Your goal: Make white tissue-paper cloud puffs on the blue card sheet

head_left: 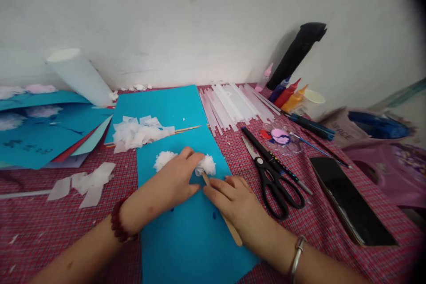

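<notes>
A blue paper sheet [186, 235] lies in front of me on the red checked tablecloth [60, 226]. My left hand [176, 177] rests on it with fingers closed, pressing a fluffy white tissue tuft [206, 165]; a second white tuft [163, 159] shows just behind the hand. My right hand [233, 197] is closed on a wooden stick [233, 230] whose tip points at the tuft. A pile of white tissue scraps [138, 133] and thin wooden skewers [188, 129] lie on a second blue sheet [166, 104] further back.
Black scissors [273, 179], a black pen [276, 159] and a dark phone [349, 202] lie to the right. White strips [233, 104], paint bottles [288, 93], a palette [281, 136] and bags [386, 159] sit at the back right. Blue sheets [40, 128] and a white roll [80, 75] lie left.
</notes>
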The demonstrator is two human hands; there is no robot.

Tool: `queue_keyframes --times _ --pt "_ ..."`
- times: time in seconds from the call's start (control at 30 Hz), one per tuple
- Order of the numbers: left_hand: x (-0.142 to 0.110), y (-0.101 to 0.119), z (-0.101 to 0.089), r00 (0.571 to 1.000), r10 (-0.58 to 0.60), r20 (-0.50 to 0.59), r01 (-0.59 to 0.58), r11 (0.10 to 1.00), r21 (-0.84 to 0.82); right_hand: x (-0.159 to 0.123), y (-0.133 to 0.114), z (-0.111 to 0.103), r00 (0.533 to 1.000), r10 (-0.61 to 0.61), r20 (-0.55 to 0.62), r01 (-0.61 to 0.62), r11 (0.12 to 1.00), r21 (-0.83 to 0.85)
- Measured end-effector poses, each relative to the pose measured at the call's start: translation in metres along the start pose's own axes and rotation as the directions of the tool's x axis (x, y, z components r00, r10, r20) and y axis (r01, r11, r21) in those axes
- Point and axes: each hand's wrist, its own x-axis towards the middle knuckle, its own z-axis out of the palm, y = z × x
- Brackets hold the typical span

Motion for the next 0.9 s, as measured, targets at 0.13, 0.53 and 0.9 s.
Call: queue_keyframes --times 0.13,0.53,0.9 --pt "-0.001 0.002 -0.001 1.000 -0.006 -0.009 0.006 1.000 0.006 0.004 -0.003 -0.002 0.999 0.027 0.027 -0.027 1.000 0.005" --pt "-0.005 -0.006 0.004 0.999 0.021 -0.034 -0.023 0.999 -0.038 -0.014 0.003 -0.009 0.962 0.181 -0.205 -0.062 0.874 0.483" --pt "0.006 -0.055 -0.100 0.963 -0.207 -0.175 0.220 0.974 0.056 -0.009 0.020 -0.006 0.920 0.375 -0.112 -0.228 0.748 0.623"
